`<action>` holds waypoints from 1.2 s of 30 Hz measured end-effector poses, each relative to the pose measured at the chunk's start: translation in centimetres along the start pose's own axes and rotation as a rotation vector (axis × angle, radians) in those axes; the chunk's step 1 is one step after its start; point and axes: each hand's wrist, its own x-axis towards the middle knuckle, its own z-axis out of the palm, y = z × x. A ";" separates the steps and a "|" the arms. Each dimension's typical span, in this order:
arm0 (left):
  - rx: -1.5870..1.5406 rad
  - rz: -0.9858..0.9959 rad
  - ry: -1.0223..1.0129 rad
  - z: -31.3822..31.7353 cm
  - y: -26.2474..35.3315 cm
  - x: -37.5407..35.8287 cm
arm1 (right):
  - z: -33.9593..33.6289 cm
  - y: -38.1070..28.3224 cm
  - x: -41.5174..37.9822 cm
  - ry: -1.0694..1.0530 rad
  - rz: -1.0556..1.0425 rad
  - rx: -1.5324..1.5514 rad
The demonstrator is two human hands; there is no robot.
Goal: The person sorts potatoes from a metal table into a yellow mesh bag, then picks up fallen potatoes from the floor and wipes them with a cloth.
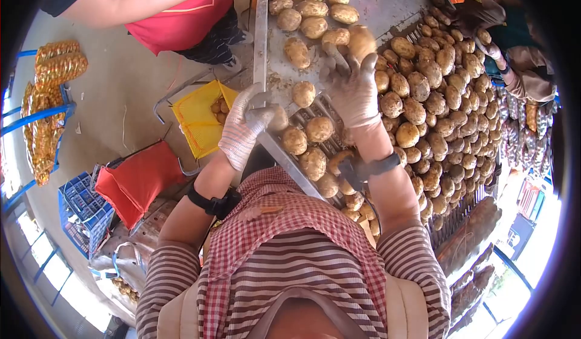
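My left hand (245,127), in a pale glove with grey fingertips, is at the metal edge rail (261,48) with its fingers curled around a potato (278,118). My right hand (354,91), gloved the same way, reaches over the sorting table with its fingers spread. Just beyond those fingertips is a motion-blurred potato (362,42). Between my hands, several potatoes (319,129) lie on a slatted metal section (327,104), and a single potato (303,94) sits above them on the flat sheet (369,6).
A large potato heap (448,109) covers the right side. Below the rail on the left are a yellow mesh bag (203,118) holding potatoes, a red sack (142,181) and a blue crate (85,209). A co-worker in red (175,12) stands upper left; another person's arm (520,72) reaches in from the right.
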 end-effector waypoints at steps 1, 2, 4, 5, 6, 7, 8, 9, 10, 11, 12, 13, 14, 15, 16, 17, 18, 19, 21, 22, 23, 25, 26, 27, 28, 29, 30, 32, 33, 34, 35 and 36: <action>0.001 -0.002 0.001 -0.2 -0.5 0.0 | -0.5 0.1 1.1 -0.031 -0.044 -0.282; -0.029 -0.016 -0.015 -0.3 -1.2 -0.1 | -1.0 0.2 2.5 -0.061 -0.088 -0.564; -0.059 -0.032 -0.031 -0.1 -1.7 -0.4 | -1.3 2.2 4.9 -0.090 -0.431 -1.564; -0.072 -0.040 -0.025 0.2 -1.8 -0.4 | -2.1 2.7 6.3 -0.090 -0.430 -1.563; -0.083 -0.048 -0.017 0.4 -1.9 -0.4 | -2.8 3.1 7.6 -0.113 -0.474 -1.767; -0.078 -0.050 -0.014 0.4 -2.1 -0.3 | -3.1 3.6 8.5 -0.137 -0.516 -1.968; -0.059 -0.029 -0.027 0.3 -2.3 -0.2 | -3.5 4.0 9.3 -0.164 -0.560 -2.170; -0.040 -0.005 -0.038 0.1 -2.1 -0.1 | -2.9 4.2 9.5 -0.193 -0.607 -2.372; -0.038 -0.002 -0.032 -0.2 -1.8 0.0 | -2.4 4.0 9.5 -0.200 -0.610 -2.369; -0.083 -0.041 -0.002 -0.5 -1.5 -0.2 | -2.1 3.3 9.2 -0.177 -0.223 -1.761; -0.131 -0.082 0.026 -0.7 -1.4 -0.4 | -1.9 2.5 8.4 -0.137 0.114 -1.132; -0.137 -0.084 0.024 -0.9 -1.4 -0.5 | -2.5 2.2 7.2 -0.163 0.200 -0.820; -0.171 -0.086 0.036 -1.0 -1.5 -0.4 | -3.1 1.7 6.0 -0.155 0.195 -0.826; -0.204 -0.085 0.043 -0.9 -1.4 -0.1 | -2.3 0.9 4.2 -0.202 0.270 -0.669; -0.204 -0.081 0.031 -0.6 -1.1 0.0 | -1.9 0.4 2.8 -0.249 0.342 -0.508; -0.134 -0.075 0.010 -0.3 -0.6 0.1 | -2.0 0.5 2.1 -0.220 0.324 -0.460; -0.059 -0.068 -0.012 -0.1 -0.2 0.2 | -2.1 0.3 1.3 -0.217 0.309 -0.453; -0.049 -0.066 -0.028 0.0 -0.4 0.4 | -2.3 -0.2 0.5 -0.228 0.325 -0.386; 0.117 0.065 -0.082 0.2 -0.7 0.9 | -2.0 -1.2 -0.7 -0.226 0.372 -0.313; 0.127 0.062 -0.100 0.3 -0.3 0.9 | -2.0 -1.7 -1.0 -0.219 0.357 -0.301; 0.081 0.027 -0.080 0.4 0.0 1.0 | -2.2 -2.3 -1.2 -0.186 0.292 -0.127; 0.063 -0.007 -0.062 0.4 1.1 1.3 | -0.2 -3.7 -2.5 -0.196 -0.017 0.032; 0.072 -0.018 -0.074 0.1 0.4 1.3 | 0.1 -5.3 -2.7 -0.084 -0.157 0.093; 0.212 0.026 -0.119 -0.4 -0.8 1.5 | 0.4 -6.6 -3.3 -0.086 -0.220 0.023; 0.349 0.067 -0.169 -0.4 -1.0 1.6 | 0.2 -7.3 -4.1 -0.082 -0.283 -0.048; 0.819 0.380 -0.331 -0.6 -1.1 2.0 | -0.8 -7.4 -5.1 -0.063 -0.289 -0.036; 0.823 0.374 -0.352 -0.4 -1.3 2.3 | -1.6 -7.4 -6.2 -0.071 -0.308 -0.380; 1.191 0.434 -0.730 0.6 -1.7 2.6 | -1.4 -5.7 -9.6 0.058 -0.335 -0.885; 1.135 0.326 -0.805 1.4 -1.4 2.6 | -2.2 -5.0 -11.5 0.070 -0.309 -1.114; 1.133 0.331 -0.818 2.6 -1.1 2.2 | -3.6 -4.1 -13.0 0.082 -0.276 -1.343; 1.312 0.404 -0.845 3.7 -0.9 1.6 | -5.3 -3.1 -14.1 0.003 -0.498 -1.645; 1.492 0.480 -0.868 4.5 -0.9 1.3 | -6.6 -2.1 -15.3 -0.083 -0.725 -1.940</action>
